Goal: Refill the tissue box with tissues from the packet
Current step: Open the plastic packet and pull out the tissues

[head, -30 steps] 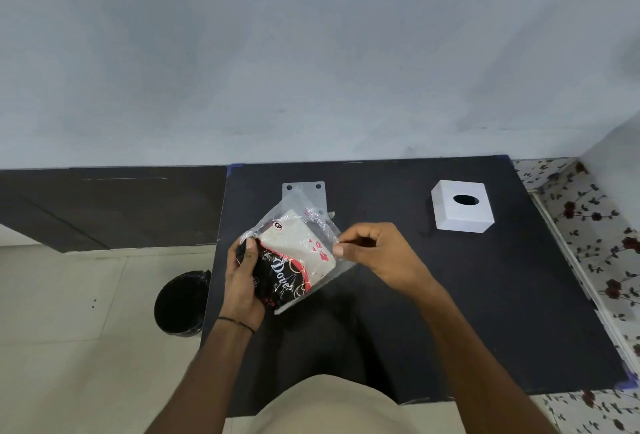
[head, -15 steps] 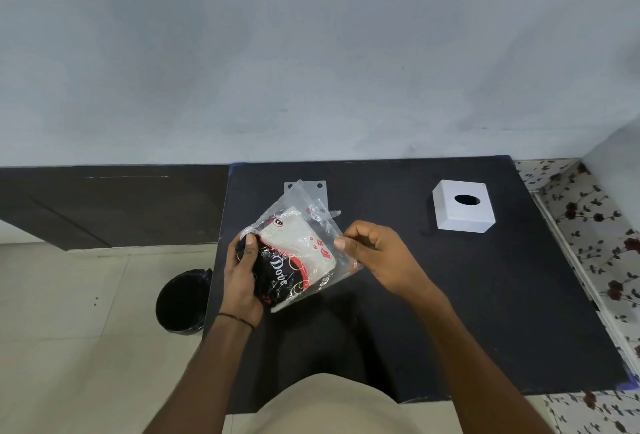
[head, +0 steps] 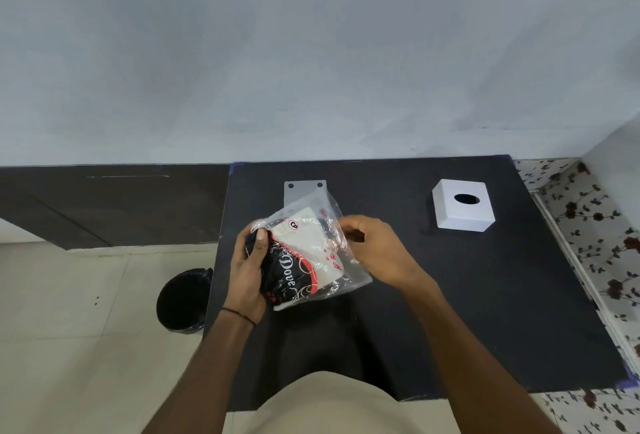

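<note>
A clear plastic tissue packet (head: 304,257) with a black, red and white print holds a white stack of tissues. I hold it above the black table (head: 485,295). My left hand (head: 247,272) grips its left end, thumb on top. My right hand (head: 375,250) pinches the loose plastic at its right edge. The white tissue box (head: 462,205), with an oval slot on top, stands on the table to the far right, apart from both hands.
A flat pale plate (head: 304,189) with two holes lies on the table behind the packet. A black bin (head: 183,300) stands on the tiled floor to the left. A flower-patterned surface (head: 595,225) borders the table's right side.
My right hand has shifted its pinch along the packet's right edge, and the loose plastic has moved with it. The left hand keeps its grip and the tissue box has stayed put.
</note>
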